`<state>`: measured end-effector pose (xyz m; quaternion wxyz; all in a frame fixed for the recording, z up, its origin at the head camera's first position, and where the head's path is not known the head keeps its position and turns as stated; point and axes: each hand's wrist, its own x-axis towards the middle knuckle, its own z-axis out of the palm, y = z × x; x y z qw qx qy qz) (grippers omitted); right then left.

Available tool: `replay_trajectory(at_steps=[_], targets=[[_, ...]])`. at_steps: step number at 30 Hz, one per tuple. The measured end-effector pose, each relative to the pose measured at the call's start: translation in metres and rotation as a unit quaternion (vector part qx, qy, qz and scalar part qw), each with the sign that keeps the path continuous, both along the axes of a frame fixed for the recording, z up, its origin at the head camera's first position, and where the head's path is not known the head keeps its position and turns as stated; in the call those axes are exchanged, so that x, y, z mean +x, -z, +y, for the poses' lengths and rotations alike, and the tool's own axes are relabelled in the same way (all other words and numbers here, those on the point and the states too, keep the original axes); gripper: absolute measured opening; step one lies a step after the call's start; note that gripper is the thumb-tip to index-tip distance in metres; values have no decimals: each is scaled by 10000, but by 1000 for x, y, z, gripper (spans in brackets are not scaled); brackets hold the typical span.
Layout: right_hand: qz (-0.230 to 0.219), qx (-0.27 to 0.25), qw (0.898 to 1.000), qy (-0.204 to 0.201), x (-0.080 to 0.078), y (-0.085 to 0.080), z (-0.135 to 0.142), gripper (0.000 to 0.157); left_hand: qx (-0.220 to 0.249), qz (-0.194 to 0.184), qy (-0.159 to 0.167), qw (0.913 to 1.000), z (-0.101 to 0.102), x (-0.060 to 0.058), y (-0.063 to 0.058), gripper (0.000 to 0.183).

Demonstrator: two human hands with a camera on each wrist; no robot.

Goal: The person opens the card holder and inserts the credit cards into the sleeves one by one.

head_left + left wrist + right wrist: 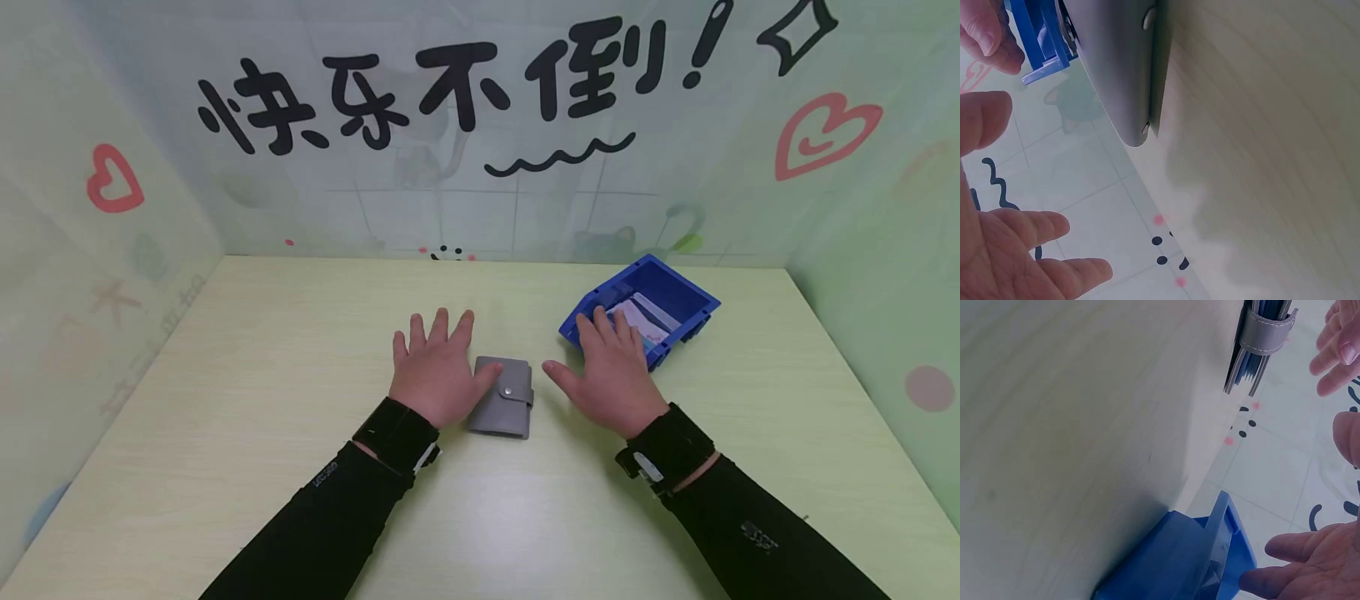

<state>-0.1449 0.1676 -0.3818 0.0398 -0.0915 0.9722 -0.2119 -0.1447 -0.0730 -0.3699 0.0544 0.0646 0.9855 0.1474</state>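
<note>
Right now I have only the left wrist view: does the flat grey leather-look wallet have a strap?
Observer: Yes. In the head view, a narrow grey strap with a round metal snap wraps over the right-hand edge of the flat grey leather-look wallet.
Operator: And is anything inside the open-topped blue plastic bin?
Observer: Yes. Seen from above, flat whitish card-like pieces lie in it.
</note>
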Motion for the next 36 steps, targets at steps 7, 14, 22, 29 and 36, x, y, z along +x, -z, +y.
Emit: replay_trajectory(at_steps=[7,14,22,29,36], targets=[[58,-72,10000,15,4,-2,-1,88,31,-43,-1,10000,-1,1,0,82],[248,-331,9991,-19,11,-9,-7,73,85,-130,8,9999,-3,3,0,77],[-113,-657,9974,-280,15,-16,-18,46,650,-527,246,9962,-7,6,5,63],[-483,-377,9961,-642,14,-19,-24,42,1185,-890,374,9883,-6,8,12,61],[-683,99,9909,-1152,11,-18,-36,42,1483,-1066,528,9818,0,12,15,60]])
